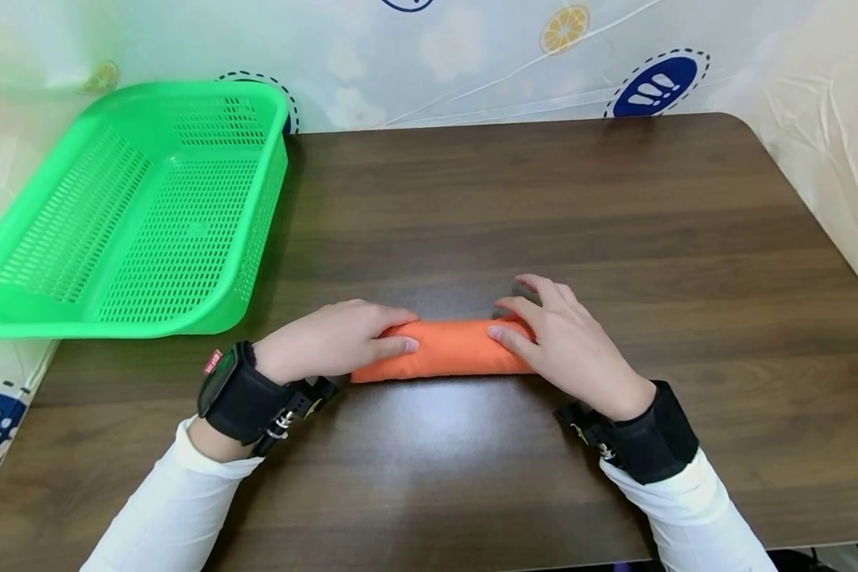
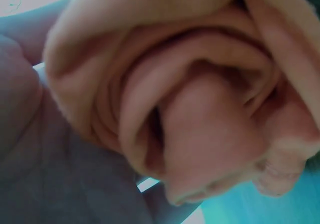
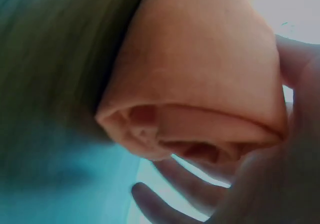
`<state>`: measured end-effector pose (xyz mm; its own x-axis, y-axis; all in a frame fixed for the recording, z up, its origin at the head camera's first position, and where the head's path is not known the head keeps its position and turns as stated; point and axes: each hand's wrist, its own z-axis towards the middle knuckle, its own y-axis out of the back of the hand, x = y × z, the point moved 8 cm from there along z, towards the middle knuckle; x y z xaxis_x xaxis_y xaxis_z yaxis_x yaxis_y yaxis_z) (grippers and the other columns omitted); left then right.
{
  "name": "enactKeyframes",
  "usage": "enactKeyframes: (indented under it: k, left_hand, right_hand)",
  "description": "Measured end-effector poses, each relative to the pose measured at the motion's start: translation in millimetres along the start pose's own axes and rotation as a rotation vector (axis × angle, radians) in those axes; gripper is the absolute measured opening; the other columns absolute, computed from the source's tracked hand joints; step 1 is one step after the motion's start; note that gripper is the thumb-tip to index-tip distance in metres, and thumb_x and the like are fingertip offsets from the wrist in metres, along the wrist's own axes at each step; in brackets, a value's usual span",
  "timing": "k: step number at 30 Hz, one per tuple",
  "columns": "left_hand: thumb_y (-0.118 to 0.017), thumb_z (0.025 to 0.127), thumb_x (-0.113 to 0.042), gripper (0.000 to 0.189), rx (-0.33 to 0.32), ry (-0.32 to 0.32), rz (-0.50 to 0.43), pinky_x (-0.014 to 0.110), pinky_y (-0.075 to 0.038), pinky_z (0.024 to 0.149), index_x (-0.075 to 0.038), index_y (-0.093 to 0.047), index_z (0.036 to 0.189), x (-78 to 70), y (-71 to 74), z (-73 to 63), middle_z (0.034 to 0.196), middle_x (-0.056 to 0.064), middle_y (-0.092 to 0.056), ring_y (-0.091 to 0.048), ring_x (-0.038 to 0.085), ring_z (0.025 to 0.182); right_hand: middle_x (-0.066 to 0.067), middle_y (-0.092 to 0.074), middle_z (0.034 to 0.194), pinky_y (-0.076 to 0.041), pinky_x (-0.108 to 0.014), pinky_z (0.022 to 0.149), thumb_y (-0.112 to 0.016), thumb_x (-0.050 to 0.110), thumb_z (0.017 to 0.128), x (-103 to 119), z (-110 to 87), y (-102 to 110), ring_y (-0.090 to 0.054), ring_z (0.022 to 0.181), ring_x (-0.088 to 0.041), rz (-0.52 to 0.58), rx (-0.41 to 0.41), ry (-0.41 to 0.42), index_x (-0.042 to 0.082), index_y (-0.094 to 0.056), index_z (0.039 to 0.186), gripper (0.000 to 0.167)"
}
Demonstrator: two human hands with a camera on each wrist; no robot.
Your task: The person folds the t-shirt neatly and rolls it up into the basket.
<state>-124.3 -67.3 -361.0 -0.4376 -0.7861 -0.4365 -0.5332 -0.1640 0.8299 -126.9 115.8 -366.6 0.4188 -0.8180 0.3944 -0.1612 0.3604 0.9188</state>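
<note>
An orange cloth (image 1: pixel 457 348), rolled into a thick tube, lies across the middle of the table. Around its left end is my left hand (image 1: pixel 332 338), with the thumb on the near side and the fingers over the far side. My right hand (image 1: pixel 572 342) holds the other end between thumb and fingers, some fingers spread beyond the roll. Spiralled layers of the rolled cloth (image 2: pixel 210 119) show at its left end in the left wrist view. At the right end, the cloth (image 3: pixel 200 59) has folded layers tucked inside, seen from the right wrist.
A green plastic basket (image 1: pixel 237 314) with slotted walls stands at the back left of the brown wooden table (image 1: pixel 543 206). Behind the table hangs a pale patterned sheet (image 1: pixel 457 56). Each wrist wears a black strap with a small camera.
</note>
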Motion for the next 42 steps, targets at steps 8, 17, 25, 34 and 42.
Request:
enactKeyframes:
  k: [8,17,25,34,42]
  left_hand:
    - [-0.044,0.091,-0.040,0.036,-0.037,0.022,0.045,0.032,-0.038,0.082,-0.019,-0.053,0.118,0.3,-0.2,-0.5,0.111,-0.004,-0.046,-0.038,0.014,0.102]
    - [-0.041,0.091,-0.044,0.041,-0.098,0.081,0.115,0.042,-0.036,0.090,-0.017,-0.049,0.122,-3.3,3.1,-4.3,0.127,0.002,-0.042,-0.039,0.020,0.114]
    - [-0.059,0.070,-0.063,0.068,-0.165,0.122,0.315,0.042,-0.045,0.066,-0.016,-0.050,0.118,-12.1,-2.3,-9.4,0.114,0.003,-0.049,-0.045,0.021,0.098]
    - [-0.068,0.064,-0.050,0.057,-0.189,0.115,0.403,0.035,-0.034,0.063,-0.013,-0.055,0.105,-8.5,-2.8,-7.0,0.088,0.001,-0.046,-0.039,0.020,0.082]
    - [-0.067,0.065,-0.043,0.040,-0.164,0.101,0.301,0.031,-0.034,0.059,-0.016,-0.052,0.091,-6.8,-1.4,-4.8,0.082,-0.003,-0.044,-0.040,0.016,0.077]
  right_hand:
    - [-0.003,-0.050,0.121,-0.039,-0.045,0.086,-0.029,0.069,0.082,-3.0,-1.7,-5.1,-0.043,0.112,-0.022,-0.072,0.085,-0.033,0.019,-0.052,0.124,0.069]
    - [0.004,-0.046,0.098,-0.040,-0.032,0.062,-0.050,0.075,0.066,2.3,-8.7,-9.7,-0.041,0.087,-0.014,-0.096,0.150,-0.036,0.019,-0.054,0.115,0.074]
    - [0.002,-0.045,0.095,-0.041,-0.033,0.062,-0.064,0.066,0.062,6.8,-7.8,-11.3,-0.039,0.084,-0.016,-0.109,0.118,-0.046,0.013,-0.057,0.097,0.064]
    - [0.001,-0.047,0.088,-0.041,-0.034,0.061,-0.073,0.054,0.062,16.5,-9.3,-8.8,-0.042,0.079,-0.018,-0.126,0.057,0.000,0.011,-0.049,0.091,0.057]
    - [0.006,-0.048,0.090,-0.040,-0.032,0.062,-0.069,0.045,0.068,9.7,-9.3,-9.9,-0.042,0.083,-0.013,-0.070,0.152,-0.020,0.017,-0.052,0.101,0.046]
